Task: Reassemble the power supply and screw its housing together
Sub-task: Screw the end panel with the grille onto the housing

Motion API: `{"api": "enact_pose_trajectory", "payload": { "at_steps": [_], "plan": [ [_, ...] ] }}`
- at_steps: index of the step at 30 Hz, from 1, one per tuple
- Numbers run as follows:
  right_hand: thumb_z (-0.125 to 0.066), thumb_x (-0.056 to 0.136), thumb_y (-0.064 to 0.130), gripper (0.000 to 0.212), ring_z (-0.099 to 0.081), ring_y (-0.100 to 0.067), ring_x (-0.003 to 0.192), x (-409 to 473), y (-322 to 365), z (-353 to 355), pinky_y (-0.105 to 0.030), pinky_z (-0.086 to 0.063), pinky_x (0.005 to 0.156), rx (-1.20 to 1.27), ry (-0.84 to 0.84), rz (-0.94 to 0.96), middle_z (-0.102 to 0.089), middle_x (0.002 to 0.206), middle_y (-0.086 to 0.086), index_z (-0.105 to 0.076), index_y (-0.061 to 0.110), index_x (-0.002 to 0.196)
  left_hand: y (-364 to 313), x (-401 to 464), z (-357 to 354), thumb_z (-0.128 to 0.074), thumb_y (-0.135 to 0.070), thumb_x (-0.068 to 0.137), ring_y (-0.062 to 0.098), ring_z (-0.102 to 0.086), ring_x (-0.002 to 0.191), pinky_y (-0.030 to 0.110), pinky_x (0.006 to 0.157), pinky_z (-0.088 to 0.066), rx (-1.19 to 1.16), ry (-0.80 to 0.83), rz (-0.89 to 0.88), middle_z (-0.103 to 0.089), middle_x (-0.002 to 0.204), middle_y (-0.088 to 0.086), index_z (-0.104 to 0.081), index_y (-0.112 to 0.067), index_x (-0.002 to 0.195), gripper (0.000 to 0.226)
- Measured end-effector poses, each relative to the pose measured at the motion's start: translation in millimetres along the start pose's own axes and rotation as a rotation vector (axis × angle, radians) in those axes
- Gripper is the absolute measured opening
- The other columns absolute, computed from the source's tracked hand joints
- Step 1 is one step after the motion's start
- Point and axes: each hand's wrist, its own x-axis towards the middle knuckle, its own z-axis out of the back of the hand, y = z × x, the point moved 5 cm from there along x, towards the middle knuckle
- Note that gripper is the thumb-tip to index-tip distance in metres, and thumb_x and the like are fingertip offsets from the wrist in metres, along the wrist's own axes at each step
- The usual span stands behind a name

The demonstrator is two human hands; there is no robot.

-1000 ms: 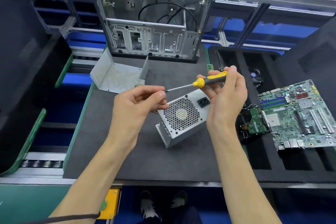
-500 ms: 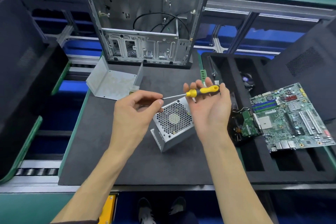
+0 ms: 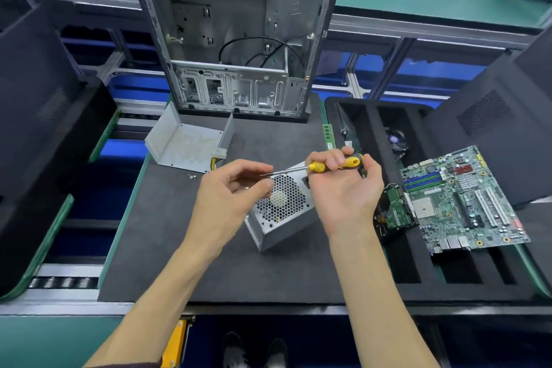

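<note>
Metal power supply (image 3: 280,212) below fingers (image 3: 263,185)

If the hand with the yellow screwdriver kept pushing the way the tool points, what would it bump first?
Probably the left hand: the screwdriver in the right hand points its tip at those fingertips, though depth is unclear.

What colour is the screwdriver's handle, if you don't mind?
Yellow with black, on the screwdriver, seen in the head view.
</note>
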Motion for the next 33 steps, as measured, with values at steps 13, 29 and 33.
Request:
{"api": "enact_pose_trajectory", "payload": {
  "at_steps": [13, 29, 33],
  "plan": [
    [-0.040, 0.098, 0.033, 0.028, -0.032, -0.017, 0.057, -4, -3, -1, -0.029, -0.038, 0.062, -0.027, 0.009, -0.030, -0.033, 0.069, 0.000, -0.047, 0.013, 0.079, 0, -20, 7, -0.074, -0.005, 0.089, 0.022, -0.075, 0.074, 0.021, 0.071, -0.058, -0.028, -0.139, 0.008, -0.077, 0.080, 0.008, -0.078, -0.013, 0.095, 0.011],
    [-0.040, 0.098, 0.031, 0.027, -0.034, -0.018, 0.056, -21, 33, 2, -0.031, -0.043, 0.057, -0.015, 0.051, -0.012, -0.034, 0.068, -0.002, -0.046, 0.012, 0.080, -12, -29, -31, -0.080, -0.006, 0.084, 0.013, -0.073, 0.077, 0.020, 0.075, -0.058, 0.058, -0.113, -0.051, -0.078, 0.089, -0.002, -0.078, -0.025, 0.086, 0.019],
    [-0.041, 0.098, 0.031, 0.026, -0.033, -0.018, 0.056, -23, 39, 2, -0.030, -0.040, 0.060, 0.002, 0.050, -0.015, -0.034, 0.068, -0.001, -0.046, 0.013, 0.080, -17, -30, -36, -0.080, -0.008, 0.083, 0.012, -0.073, 0.077, 0.016, 0.074, -0.056, 0.081, -0.105, -0.066, -0.078, 0.085, -0.003, -0.078, -0.028, 0.087, 0.020]
  ]
}}
